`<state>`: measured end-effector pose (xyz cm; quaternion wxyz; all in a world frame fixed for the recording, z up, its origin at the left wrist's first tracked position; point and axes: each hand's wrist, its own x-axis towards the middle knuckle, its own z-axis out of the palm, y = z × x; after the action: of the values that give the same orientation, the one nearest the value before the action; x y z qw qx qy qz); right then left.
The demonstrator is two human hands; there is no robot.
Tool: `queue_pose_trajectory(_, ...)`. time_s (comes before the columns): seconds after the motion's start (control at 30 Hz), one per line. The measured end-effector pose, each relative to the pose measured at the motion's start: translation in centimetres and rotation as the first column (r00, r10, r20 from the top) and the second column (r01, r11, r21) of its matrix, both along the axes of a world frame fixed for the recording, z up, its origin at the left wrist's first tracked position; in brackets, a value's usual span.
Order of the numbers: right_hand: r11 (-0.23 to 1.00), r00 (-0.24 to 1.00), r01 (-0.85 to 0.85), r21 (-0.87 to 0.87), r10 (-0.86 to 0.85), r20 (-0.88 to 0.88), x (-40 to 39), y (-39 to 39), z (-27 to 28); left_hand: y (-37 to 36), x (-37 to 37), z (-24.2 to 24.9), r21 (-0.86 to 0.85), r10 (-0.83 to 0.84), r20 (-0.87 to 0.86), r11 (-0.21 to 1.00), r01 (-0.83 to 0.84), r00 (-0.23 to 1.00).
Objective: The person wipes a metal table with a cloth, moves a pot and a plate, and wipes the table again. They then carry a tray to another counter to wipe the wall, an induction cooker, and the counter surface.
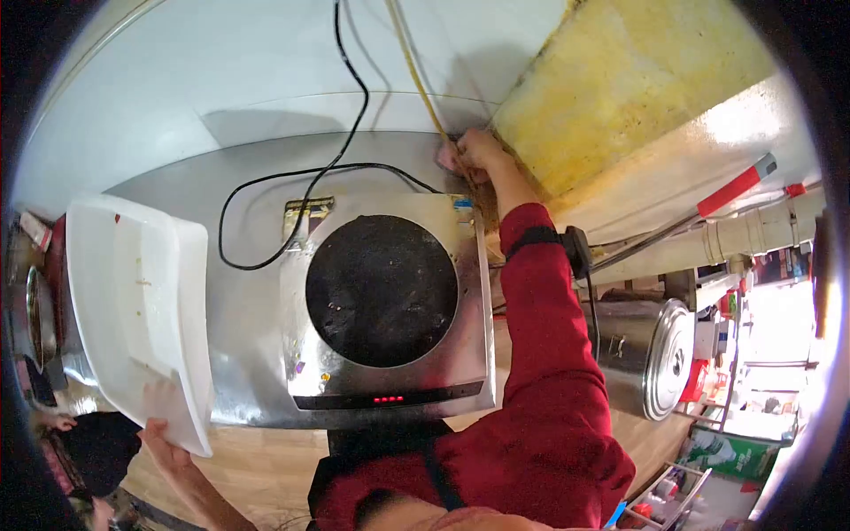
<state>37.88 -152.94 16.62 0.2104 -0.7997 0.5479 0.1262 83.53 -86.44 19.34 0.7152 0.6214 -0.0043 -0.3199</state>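
Note:
My right hand reaches far forward to the back corner of the steel counter, its fingers closed on a pink cloth beside the wall. My left hand grips the near rim of a white plastic tub, with fingers showing faintly through its wall. The tub has a few small food bits inside. Between my hands sits an induction cooker with a round black plate, scattered crumbs and a lit red display.
A black cable loops over the counter behind the cooker; a yellow cord hangs near my right hand. A stained yellow panel borders the right. A lidded steel pot stands below right. Another person's hand shows far left.

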Motion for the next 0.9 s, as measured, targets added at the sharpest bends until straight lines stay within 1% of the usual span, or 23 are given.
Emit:
queue_pose_trajectory(0.03, 1.0, 1.0, -0.011, 0.003, 0.011, -0.001, 0.5, -0.4, 0.0, -0.5, -0.3, 0.9, 0.004, 0.009, -0.077, 1.0, -0.008, 0.997)
queue_pose_trajectory(0.07, 0.955, 0.992, -0.109, -0.275, 0.086, -0.096, 0.5, -1.1, -1.2, -1.5, -0.9, 2.3, 0.02, 0.011, -0.157, 1.0, -0.008, 0.987)
queue_pose_trajectory(0.1, 0.826, 0.97, -0.221, -0.518, 0.13, -0.206, 0.9, -0.2, -1.0, -1.8, -1.0, 3.0, -0.004, 0.018, -0.233, 1.0, -0.019, 0.972)
queue_pose_trajectory(0.13, 0.765, 0.983, -0.184, -0.618, 0.155, -0.1, 0.6, 0.3, -0.3, -1.1, -0.7, 2.8, 0.012, 0.017, -0.237, 1.0, -0.015, 0.971)
queue_pose_trajectory(0.17, 0.703, 0.985, -0.122, -0.701, 0.175, 0.004, 1.1, 2.2, 3.0, -0.5, 0.3, 2.5, 0.012, 0.056, -0.27, 0.998, -0.055, 0.961)
queue_pose_trajectory(0.2, 0.679, 0.98, -0.148, -0.719, 0.198, -0.015, 1.1, 3.6, 5.2, -0.4, 0.8, 2.5, 0.016, 0.086, -0.305, 0.996, -0.085, 0.949)
queue_pose_trajectory(0.23, 0.651, 0.975, -0.174, -0.739, 0.217, -0.039, 0.7, 4.8, 7.4, -0.3, 1.1, 2.6, 0.035, 0.06, -0.315, 0.998, -0.052, 0.947)
queue_pose_trajectory(0.27, 0.665, 0.981, -0.165, -0.728, 0.19, -0.049, -0.5, 6.8, 9.3, -0.2, 1.1, 2.8, -0.016, -0.017, -0.355, 1.0, 0.012, 0.935)
queue_pose_trajectory(0.3, 0.72, 0.969, -0.054, -0.692, 0.205, 0.138, -1.3, 9.6, 11.1, -0.1, 0.7, 3.0, -0.045, -0.051, -0.375, 0.998, 0.037, 0.925)
queue_pose_trajectory(0.33, 0.745, 0.948, -0.004, -0.667, 0.215, 0.235, -1.8, 11.7, 11.7, 0.1, 0.4, 3.2, -0.074, -0.086, -0.394, 0.995, 0.062, 0.915)
queue_pose_trajectory(0.37, 0.769, 0.917, 0.043, -0.638, 0.223, 0.331, -2.4, 13.8, 12.4, -0.3, -0.6, 3.7, -0.069, -0.077, -0.341, 0.996, 0.057, 0.937)
queue_pose_trajectory(0.4, 0.829, 0.933, 0.015, -0.56, 0.19, 0.306, -4.0, 15.4, 12.8, -0.8, -1.4, 4.2, -0.065, -0.065, -0.284, 0.997, 0.048, 0.957)
queue_pose_trajectory(0.43, 0.879, 0.946, -0.013, -0.478, 0.165, 0.278, -5.5, 16.2, 12.9, -1.3, -1.9, 4.6, -0.064, -0.049, -0.225, 0.997, 0.035, 0.973)
queue_pose_trajectory(0.47, 0.94, 0.9, 0.043, -0.34, 0.111, 0.421, -7.4, 16.4, 10.3, -1.4, -1.8, 4.6, -0.065, -0.032, -0.22, 0.998, 0.018, 0.975)
queue_pose_trajectory(0.5, 0.981, 0.839, 0.077, -0.181, 0.035, 0.543, -8.7, 16.9, 7.2, -1.4, -1.4, 4.2, -0.057, -0.02, -0.283, 0.998, 0.004, 0.959)
queue_pose_trajectory(0.57, 0.977, 0.812, 0.202, 0.068, -0.206, 0.546, -7.5, 20.0, 5.1, -0.9, -0.8, 3.1, -0.037, 0.008, -0.343, 0.999, -0.022, 0.939)
queue_pose_trajectory(0.6, 0.98, 0.815, 0.185, 0.076, -0.196, 0.546, -7.7, 20.1, 2.2, -0.6, -0.7, 2.2, -0.048, 0.012, -0.307, 0.998, -0.028, 0.952)
queue_pose_trajectory(0.67, 0.937, 0.743, 0.164, -0.309, 0.089, 0.663, -9.4, 20.8, -4.7, -0.1, -1.1, 1.9, -0.04, 0.01, -0.271, 0.999, -0.022, 0.962)
queue_pose_trajectory(0.7, 0.938, 0.745, 0.174, -0.3, 0.074, 0.663, -9.8, 21.7, -5.3, -0.2, -1.4, 2.0, -0.064, 0.0, -0.272, 0.998, -0.018, 0.962)
queue_pose_trajectory(0.77, 0.916, 0.736, 0.093, -0.39, 0.2, 0.647, -10.7, 23.7, -6.1, -1.0, -2.3, 2.3, -0.068, 0.01, -0.282, 0.997, -0.031, 0.959)
queue_pose_trajectory(0.8, 0.918, 0.742, 0.11, -0.38, 0.179, 0.646, -11.6, 25.4, -6.2, -0.9, -2.1, 2.4, -0.058, -0.005, -0.285, 0.998, -0.012, 0.958)
queue_pose_trajectory(0.87, 0.921, 0.833, 0.05, -0.386, 0.175, 0.525, -12.9, 27.0, -5.3, -0.9, -1.7, 1.2, -0.07, -0.05, -0.284, 0.997, 0.031, 0.958)
queue_pose_trajectory(0.9, 0.878, 0.853, 0.025, -0.479, 0.231, 0.467, -14.3, 28.0, -6.5, -0.6, -1.3, 0.4, -0.13, -0.091, -0.315, 0.99, 0.052, 0.945)
